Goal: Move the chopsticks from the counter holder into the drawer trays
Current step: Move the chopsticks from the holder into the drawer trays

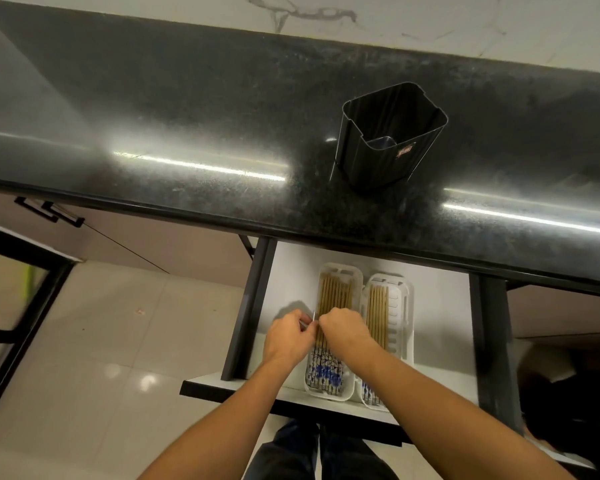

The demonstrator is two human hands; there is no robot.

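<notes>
Chopsticks (pixel 333 296) in tray, under hands (pixel 317 329)

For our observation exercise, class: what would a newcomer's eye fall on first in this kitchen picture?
First, the two hands, left and right, meeting over the left tray in the open drawer, on its chopsticks. Beside it, the right tray holds fewer. Above, on the dark counter, the black holder stands upright, with no chopsticks showing.

Dim wide-angle view; glare streaks the counter (pixel 201 166), edges bend.
</notes>
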